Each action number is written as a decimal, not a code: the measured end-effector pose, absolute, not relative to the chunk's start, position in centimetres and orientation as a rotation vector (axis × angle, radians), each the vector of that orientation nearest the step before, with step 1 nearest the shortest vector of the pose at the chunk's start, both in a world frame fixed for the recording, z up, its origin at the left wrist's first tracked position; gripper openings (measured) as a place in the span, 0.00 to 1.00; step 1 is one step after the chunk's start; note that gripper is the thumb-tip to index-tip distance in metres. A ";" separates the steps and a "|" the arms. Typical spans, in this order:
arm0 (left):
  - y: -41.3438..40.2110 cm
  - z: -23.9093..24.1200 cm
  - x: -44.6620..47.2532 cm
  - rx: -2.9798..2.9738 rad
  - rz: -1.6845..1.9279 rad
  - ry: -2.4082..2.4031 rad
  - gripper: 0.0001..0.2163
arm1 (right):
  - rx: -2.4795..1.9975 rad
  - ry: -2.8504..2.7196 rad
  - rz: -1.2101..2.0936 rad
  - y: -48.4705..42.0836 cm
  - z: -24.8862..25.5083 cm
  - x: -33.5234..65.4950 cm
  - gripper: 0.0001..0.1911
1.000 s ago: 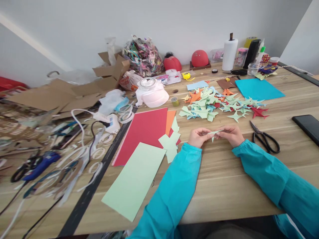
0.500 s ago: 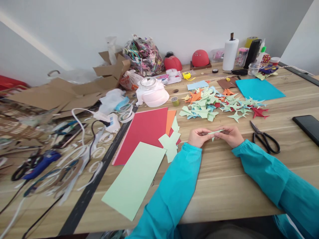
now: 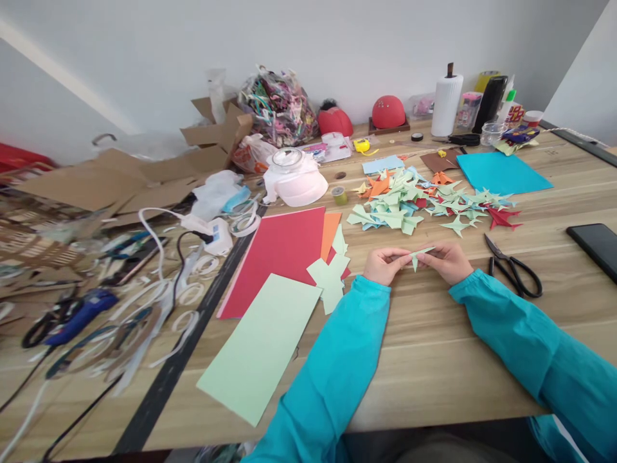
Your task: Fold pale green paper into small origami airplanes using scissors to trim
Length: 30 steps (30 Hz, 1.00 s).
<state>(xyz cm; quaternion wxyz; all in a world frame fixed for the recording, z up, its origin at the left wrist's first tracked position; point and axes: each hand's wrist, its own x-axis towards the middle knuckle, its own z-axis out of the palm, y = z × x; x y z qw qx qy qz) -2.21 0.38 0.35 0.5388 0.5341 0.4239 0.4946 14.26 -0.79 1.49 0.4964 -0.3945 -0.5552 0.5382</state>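
Note:
Between the fingertips of both hands is a small folded piece of pale green paper (image 3: 415,259), with one narrow point hanging down. My left hand (image 3: 384,265) pinches its left side. My right hand (image 3: 447,262) pinches the other side, its thumb lying along the front. Just beyond the hands lies a heap of folded paper shapes (image 3: 398,200), mostly pale green with some orange, red and blue. Cut pale green paper pieces (image 3: 330,278) lie to the left. Black-handled scissors (image 3: 517,270) rest partly opened beside my right wrist.
A pale green sheet (image 3: 260,347) and a red sheet (image 3: 284,257) lie left of my arm. A blue sheet (image 3: 504,172) is at the back right, a phone (image 3: 595,247) at the right. Cords, a power strip (image 3: 219,236) and paper strips crowd the left.
The folded green paper has turned slightly between my fingers, and its downward point shows more clearly. Both hands stay in nearly the same place.

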 end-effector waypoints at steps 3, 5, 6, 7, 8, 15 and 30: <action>0.4 0.3 -2.2 1.265 1.169 1.003 0.18 | -0.955 -1.374 1.273 -0.8 1.4 14.2 0.16; 0.3 0.4 -2.2 1.260 1.158 0.996 0.19 | -0.958 -1.393 1.241 -0.8 1.4 14.2 0.16; 0.3 0.5 -2.1 1.261 1.153 0.992 0.19 | -0.959 -1.401 1.228 -0.8 1.4 14.2 0.16; 0.2 0.5 -2.1 1.262 1.150 0.988 0.18 | -0.959 -1.406 1.216 -0.8 1.4 14.2 0.16; 0.2 0.6 -2.1 1.263 1.152 0.983 0.18 | -0.959 -1.410 1.206 -0.8 1.4 14.2 0.16; 0.2 0.4 -1.8 1.172 1.161 0.966 0.18 | -0.961 -1.441 1.165 -0.9 1.6 14.2 0.15; 0.1 0.4 -1.9 1.201 1.155 0.942 0.17 | -0.919 -1.361 1.225 -1.2 1.9 14.1 0.13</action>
